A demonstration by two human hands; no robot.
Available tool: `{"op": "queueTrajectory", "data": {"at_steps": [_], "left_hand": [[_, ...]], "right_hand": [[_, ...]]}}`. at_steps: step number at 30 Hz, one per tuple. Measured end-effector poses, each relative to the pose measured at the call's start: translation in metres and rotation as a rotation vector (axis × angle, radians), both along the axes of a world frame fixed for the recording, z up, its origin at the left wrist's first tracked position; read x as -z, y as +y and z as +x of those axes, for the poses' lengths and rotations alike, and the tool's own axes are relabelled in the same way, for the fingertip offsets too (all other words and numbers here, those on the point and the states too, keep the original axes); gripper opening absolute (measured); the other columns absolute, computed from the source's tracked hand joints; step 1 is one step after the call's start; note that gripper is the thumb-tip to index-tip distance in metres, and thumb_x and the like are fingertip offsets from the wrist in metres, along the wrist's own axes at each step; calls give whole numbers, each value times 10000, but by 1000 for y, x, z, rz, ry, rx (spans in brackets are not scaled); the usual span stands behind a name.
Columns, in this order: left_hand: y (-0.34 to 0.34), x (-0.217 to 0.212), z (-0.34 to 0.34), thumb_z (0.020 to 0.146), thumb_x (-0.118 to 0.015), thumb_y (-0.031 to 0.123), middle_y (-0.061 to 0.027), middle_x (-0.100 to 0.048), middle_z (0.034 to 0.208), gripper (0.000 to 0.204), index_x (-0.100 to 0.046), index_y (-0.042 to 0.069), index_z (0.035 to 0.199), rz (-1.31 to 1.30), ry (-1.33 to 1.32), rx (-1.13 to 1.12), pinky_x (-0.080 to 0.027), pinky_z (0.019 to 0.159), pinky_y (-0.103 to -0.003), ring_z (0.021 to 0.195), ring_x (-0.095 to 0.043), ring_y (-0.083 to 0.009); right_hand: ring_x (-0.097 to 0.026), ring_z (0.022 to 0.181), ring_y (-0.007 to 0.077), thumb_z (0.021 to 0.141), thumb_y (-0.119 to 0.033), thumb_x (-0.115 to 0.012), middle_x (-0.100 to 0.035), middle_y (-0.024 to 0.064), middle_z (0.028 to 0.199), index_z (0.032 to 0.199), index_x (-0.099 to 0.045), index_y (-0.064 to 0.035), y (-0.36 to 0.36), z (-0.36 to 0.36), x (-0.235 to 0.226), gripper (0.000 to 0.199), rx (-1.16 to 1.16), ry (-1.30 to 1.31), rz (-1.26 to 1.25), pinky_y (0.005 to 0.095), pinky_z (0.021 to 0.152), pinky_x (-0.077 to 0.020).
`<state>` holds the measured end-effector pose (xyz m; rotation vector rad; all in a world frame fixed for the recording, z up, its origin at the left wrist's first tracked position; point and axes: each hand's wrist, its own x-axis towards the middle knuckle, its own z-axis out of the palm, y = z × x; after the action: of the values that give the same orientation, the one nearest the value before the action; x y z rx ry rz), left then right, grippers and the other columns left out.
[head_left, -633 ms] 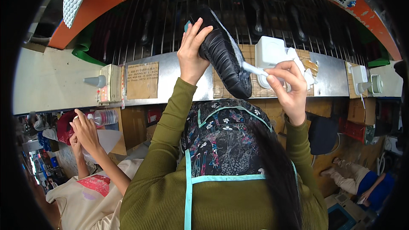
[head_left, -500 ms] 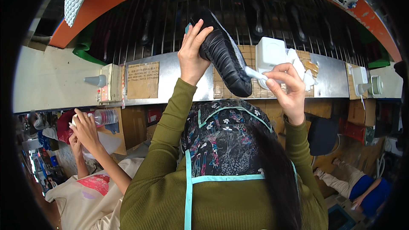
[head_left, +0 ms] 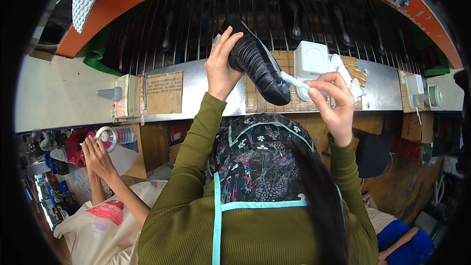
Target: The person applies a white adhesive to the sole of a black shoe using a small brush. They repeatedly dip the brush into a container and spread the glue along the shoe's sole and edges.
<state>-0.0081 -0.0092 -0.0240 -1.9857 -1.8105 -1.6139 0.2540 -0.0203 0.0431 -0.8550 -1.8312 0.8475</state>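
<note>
My left hand [head_left: 221, 66] is closed around a black gathered shoe upper [head_left: 255, 64], held tilted above the bench with its toe end toward me. A whitish coating shows along the upper's right edge. In my right hand [head_left: 335, 103], thumb and fingers pinch the handle of a small white brush [head_left: 295, 81]. The brush tip touches the coated edge close to the toe; its bristles are hard to make out. Just beyond the brush stands a white plastic container [head_left: 310, 61], with crumpled white material [head_left: 343, 71] beside it.
Metal conveyor bars [head_left: 196, 34] run behind the bench and carry several dark shoes. A cardboard piece [head_left: 164, 92] lies on the metal ledge at left, near a grey cone [head_left: 109, 93]. To my left, a co-worker's hands [head_left: 98, 157] hold a tape roll [head_left: 105, 137].
The shoe upper's toe has risen slightly, and the brush has shifted a little up and left along its edge. The co-worker's hands have moved down, and the person in blue has shifted.
</note>
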Motion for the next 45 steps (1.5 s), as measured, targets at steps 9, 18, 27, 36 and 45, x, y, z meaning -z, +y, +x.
{"op": "queueTrajectory", "data": {"at_steps": [9, 18, 27, 36, 45], "left_hand": [[-1, -1, -4, 579, -837, 80, -58, -535, 1365, 695, -607, 203, 1223, -15, 41, -30, -376, 1091, -464, 1256, -494, -357], [-1, -2, -3, 531, -846, 37, -68, -549, 1348, 748, -599, 195, 1218, -48, -55, 7, -426, 1055, -416, 1220, -535, -330], [-6, -1, -4, 526, -847, 6, -135, -571, 1304, 751, -582, 147, 1215, -113, -195, 99, -478, 994, -360, 1184, -570, -298], [-26, -8, 3, 566, -856, 17, -102, -662, 1112, 756, -527, 84, 1244, -301, -323, 197, -505, 916, -314, 1056, -643, -223], [-39, 7, 9, 524, -885, -24, -58, -652, 1129, 811, -518, 40, 1244, -524, -529, 421, -497, 938, -309, 1054, -611, -151]], "right_hand": [[-534, 696, 83, 807, -48, -721, -585, 40, 865, 939, -734, -26, 4, -7, 1, 135, 49, 25, 47, 213, 567, -426], [-527, 707, 83, 806, -28, -713, -571, 33, 859, 938, -728, -11, 12, -7, 8, 134, -89, 63, -15, 207, 588, -419], [-522, 706, 78, 810, -41, -718, -567, 34, 867, 944, -723, -5, 16, -17, 0, 138, -148, 72, -3, 204, 589, -416], [-536, 720, 90, 808, -47, -725, -571, 39, 879, 946, -724, -11, 24, -35, -7, 143, -223, 87, 61, 213, 596, -432], [-533, 711, 87, 800, -60, -739, -566, 33, 875, 938, -725, -22, 42, -56, -16, 144, -337, 82, 111, 210, 587, -436]]}}
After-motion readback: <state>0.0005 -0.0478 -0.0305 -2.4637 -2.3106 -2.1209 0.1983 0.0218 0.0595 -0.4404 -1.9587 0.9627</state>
